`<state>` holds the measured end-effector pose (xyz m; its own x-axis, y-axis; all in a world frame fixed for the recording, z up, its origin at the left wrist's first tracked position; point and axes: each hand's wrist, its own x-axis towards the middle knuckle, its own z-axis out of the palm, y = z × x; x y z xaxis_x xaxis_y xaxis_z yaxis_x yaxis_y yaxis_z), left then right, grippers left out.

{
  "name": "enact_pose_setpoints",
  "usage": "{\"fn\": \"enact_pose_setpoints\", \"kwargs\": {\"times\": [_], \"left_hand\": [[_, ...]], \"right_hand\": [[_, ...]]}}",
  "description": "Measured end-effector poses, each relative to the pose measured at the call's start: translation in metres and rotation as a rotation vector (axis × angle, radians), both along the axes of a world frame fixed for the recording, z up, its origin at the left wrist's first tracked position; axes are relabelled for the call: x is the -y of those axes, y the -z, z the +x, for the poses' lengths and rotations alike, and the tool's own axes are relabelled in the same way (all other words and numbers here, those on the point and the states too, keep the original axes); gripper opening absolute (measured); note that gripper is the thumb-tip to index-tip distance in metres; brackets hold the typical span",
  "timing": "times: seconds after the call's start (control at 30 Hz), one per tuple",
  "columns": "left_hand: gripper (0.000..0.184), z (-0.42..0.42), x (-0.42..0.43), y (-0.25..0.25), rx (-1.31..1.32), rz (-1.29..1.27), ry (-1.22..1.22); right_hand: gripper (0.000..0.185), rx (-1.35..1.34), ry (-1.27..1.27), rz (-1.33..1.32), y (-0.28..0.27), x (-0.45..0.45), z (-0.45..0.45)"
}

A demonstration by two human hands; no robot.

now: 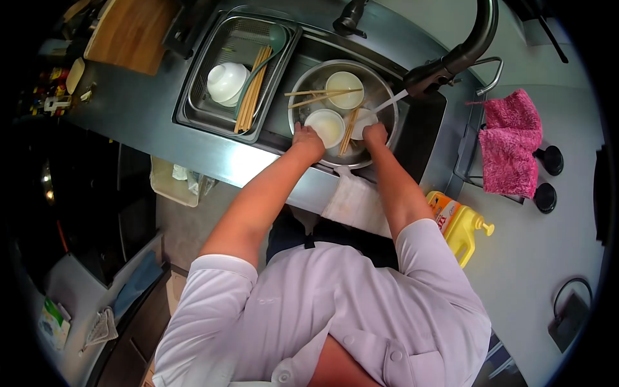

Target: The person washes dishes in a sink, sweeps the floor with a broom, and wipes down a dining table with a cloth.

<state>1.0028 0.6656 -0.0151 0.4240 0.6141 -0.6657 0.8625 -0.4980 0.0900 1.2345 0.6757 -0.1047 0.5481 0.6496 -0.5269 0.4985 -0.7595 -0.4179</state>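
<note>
1. We reach with both arms over the near edge of the sink [422, 116], hands inside the steel basin [342, 63]; it probably stands there to gather bowls and water together.
2. Our right hand [375, 134] looks closed, pinching the near edge of the right bowl [365, 120]. Holding it there seems meant to put it under the water [391, 101] from the tap [445, 69].
3. Our left hand [309, 139] curls at the outer side of the left bowl [325, 128]; we cannot tell whether its fingers pinch the bowl or merely rest against it.
4. So the left bowl lies just right of the left hand, and the right bowl just beyond the right hand's fingers. Loose chopsticks [349, 134] lie between the two bowls.
5. Farther from both hands we see the rear bowl [345, 80], with two sticks [308, 101] reaching to it from the left.
6. Left of the basin, the tray [248, 29] holds stacked bowls [227, 82], a bundle [253, 93] and a ladle [278, 39], perhaps to drain.
</note>
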Motion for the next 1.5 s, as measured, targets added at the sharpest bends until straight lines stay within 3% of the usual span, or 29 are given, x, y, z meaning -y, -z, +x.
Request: {"fn": "enact_pose_setpoints", "kwargs": {"times": [0.03, 0.07, 0.17, 0.23, 0.27, 0.3, 0.33, 0.37, 0.43, 0.47, 0.53, 0.57, 0.63, 0.67, 0.77, 0.8, 0.83, 0.9, 0.97, 1.0, 1.03, 1.07, 1.1, 1.17, 1.27, 1.37, 1.4, 1.5], "left_hand": [[0.04, -0.004, 0.001, 0.007, -0.014, 0.079, -0.019], [0.037, -0.009, 0.0, 0.007, 0.048, 0.063, -0.039], [0.031, -0.009, -0.005, -0.007, 0.281, 0.018, -0.196], [0.032, 0.002, 0.001, -0.023, 0.498, -0.019, -0.446], [0.033, 0.01, 0.007, 0.003, 0.633, 0.031, -0.523], [0.033, 0.021, 0.006, 0.001, 0.731, -0.197, -0.773], [0.032, 0.034, 0.007, -0.001, 0.817, -0.436, -1.019], [0.033, 0.047, 0.009, -0.003, 0.887, -0.686, -1.262], [0.035, 0.075, 0.016, 0.003, 1.079, -0.624, -1.43], [0.039, 0.081, 0.016, 0.007, 1.175, -0.586, -1.512], [0.047, 0.077, 0.006, 0.012, 1.186, -0.431, -1.487], [0.052, 0.074, 0.001, 0.015, 1.184, -0.358, -1.473], [0.057, 0.059, -0.009, 0.018, 1.195, -0.464, -1.423], [0.06, 0.05, -0.015, 0.019, 1.201, -0.519, -1.397], [0.066, 0.042, -0.019, 0.014, 1.339, -0.624, -1.418], [0.066, 0.047, -0.016, 0.013, 1.465, -0.621, -1.485], [0.067, 0.053, -0.014, 0.01, 1.596, -0.616, -1.546], [0.056, 0.057, -0.01, -0.012, 1.438, -0.451, -1.559], [0.052, 0.057, -0.007, -0.009, 1.286, -0.251, -1.525], [0.051, 0.054, -0.008, 0.003, 1.304, -0.034, -1.334], [0.05, 0.056, -0.012, 0.016, 1.282, -0.125, -1.379], [0.05, 0.054, -0.009, -0.008, 1.248, -0.225, -1.427], [0.05, 0.052, -0.003, -0.024, 1.206, -0.331, -1.476], [0.057, 0.06, 0.001, 0.018, 1.267, -0.192, -1.505], [0.059, 0.063, 0.0, 0.027, 1.303, -0.076, -1.592], [0.059, 0.053, 0.007, 0.019, 1.283, -0.144, -1.591], [0.057, 0.052, 0.01, 0.002, 1.257, -0.174, -1.584], [0.056, 0.052, 0.008, -0.035, 1.345, -0.299, -1.638]], "right_hand": [[0.045, -0.185, 0.206, -0.018, 0.009, -0.002, -0.002], [0.048, -0.463, 0.425, 0.125, -0.012, 0.001, -0.008], [0.052, -0.111, 0.174, 0.243, -0.027, 0.021, 0.006], [0.052, 0.0, 0.212, 0.315, -0.035, 0.032, 0.004], [0.052, 0.056, 0.229, 0.348, -0.037, 0.037, -0.002], [0.052, 0.109, 0.239, 0.384, -0.034, 0.037, -0.006], [0.044, -0.421, 0.556, 0.438, -0.022, 0.033, -0.01], [0.041, -0.595, 0.663, 0.364, -0.023, 0.034, -0.016], [0.035, -0.946, 0.864, 0.203, -0.033, 0.034, -0.031], [0.028, -0.961, 0.84, 0.161, -0.038, 0.034, -0.042], [0.016, -0.996, 0.796, 0.079, -0.051, 0.036, -0.062], [0.017, -0.904, 0.639, 0.086, -0.057, 0.035, -0.063], [0.022, -0.711, 0.331, 0.099, -0.073, 0.035, -0.06], [0.028, -0.324, 0.077, 0.098, -0.096, 0.026, -0.055], [0.027, -0.017, -0.25, 0.592, -0.038, 0.021, -0.029], [0.026, -0.125, -0.146, 0.646, -0.035, 0.019, -0.039], [0.029, -0.358, 0.091, 0.538, -0.033, 0.02, -0.056], [0.034, -0.815, 0.546, 0.293, -0.048, 0.02, -0.092], [0.038, -0.529, 0.23, 0.24, -0.074, 0.026, -0.082], [0.036, -0.326, 0.049, 0.252, -0.075, 0.026, -0.064], [0.033, -0.122, -0.136, 0.266, -0.074, 0.021, -0.053], [0.039, 0.054, -0.223, 0.427, -0.079, 0.02, -0.05], [0.043, 0.031, -0.208, 0.404, -0.076, 0.02, -0.05], [0.049, -0.014, -0.178, 0.353, -0.069, 0.019, -0.053], [0.049, -0.446, 0.237, 0.57, -0.018, 0.029, -0.087], [0.045, -0.12, -0.199, 0.328, -0.101, 0.025, -0.061], [0.043, 0.022, -0.412, 0.25, -0.093, 0.013, -0.048], [0.051, -0.045, -0.37, 0.262, -0.084, 0.002, -0.036]]}}
